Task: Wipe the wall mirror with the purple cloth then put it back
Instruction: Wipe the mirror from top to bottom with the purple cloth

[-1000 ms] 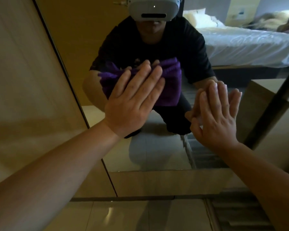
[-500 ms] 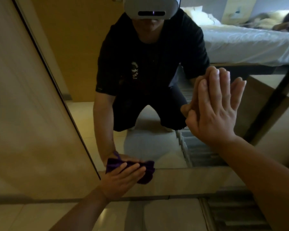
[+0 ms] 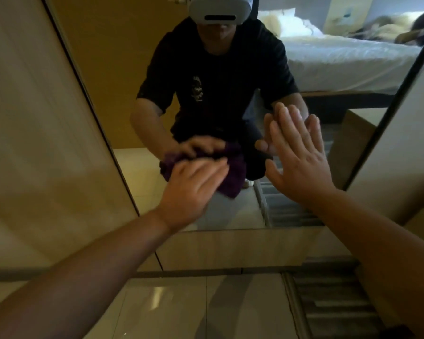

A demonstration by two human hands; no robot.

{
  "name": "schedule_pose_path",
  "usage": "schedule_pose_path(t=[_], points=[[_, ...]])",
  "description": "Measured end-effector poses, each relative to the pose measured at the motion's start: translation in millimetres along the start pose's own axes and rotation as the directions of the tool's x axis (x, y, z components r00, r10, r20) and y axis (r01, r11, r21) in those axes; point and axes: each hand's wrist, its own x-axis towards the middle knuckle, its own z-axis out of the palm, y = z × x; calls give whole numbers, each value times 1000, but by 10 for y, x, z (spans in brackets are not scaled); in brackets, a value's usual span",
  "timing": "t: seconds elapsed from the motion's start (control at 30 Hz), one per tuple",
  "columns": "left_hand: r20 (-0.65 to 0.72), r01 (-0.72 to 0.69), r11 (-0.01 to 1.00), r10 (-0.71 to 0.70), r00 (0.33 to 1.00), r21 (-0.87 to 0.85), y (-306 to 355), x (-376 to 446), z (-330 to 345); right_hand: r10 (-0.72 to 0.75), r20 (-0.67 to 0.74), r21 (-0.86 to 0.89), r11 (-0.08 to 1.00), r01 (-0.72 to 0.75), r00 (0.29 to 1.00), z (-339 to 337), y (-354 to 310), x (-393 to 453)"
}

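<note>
The wall mirror [image 3: 137, 77] fills the middle of the head view, framed by dark edges and beige panels. My left hand [image 3: 191, 189] presses the purple cloth [image 3: 234, 174] flat against the lower middle of the glass; the cloth is bunched under my palm and shows past my fingers. To its right, my right hand [image 3: 301, 162] rests with fingers spread, its palm flat on the mirror and nothing in it. The glass reflects me crouching, with both hands and the cloth doubled.
A beige wooden panel [image 3: 34, 143] stands left of the mirror and another panel [image 3: 406, 143] at the right. Below the mirror runs a wooden base strip [image 3: 230, 248], then glossy floor tiles [image 3: 181, 307] and a striped mat [image 3: 333, 302]. A white bed appears in the reflection.
My left hand swept the cloth from mid mirror down to its bottom edge, then back up to the lower middle. My right hand stayed flat on the glass.
</note>
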Motion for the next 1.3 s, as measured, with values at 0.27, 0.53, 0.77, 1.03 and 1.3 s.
schedule_pose_path(t=[0.27,0.53,0.77,1.03,1.3], points=[[-327,-10,951,116,938,310,-258,1487,-194,175,-99,13,984,-175,979,-130,441,-90],[-204,-102,903,203,958,418,-54,730,502,117,-332,-9,992,-127,936,211,585,-27],[72,-288,891,281,957,351,289,-564,1099,46,-431,-53,996,-77,901,390,703,-2],[250,-404,876,342,906,264,436,-1158,1307,41,-437,-107,989,-98,898,402,724,33],[410,-309,951,287,866,-13,491,-749,863,91,-302,-30,994,-105,949,171,618,-39]])
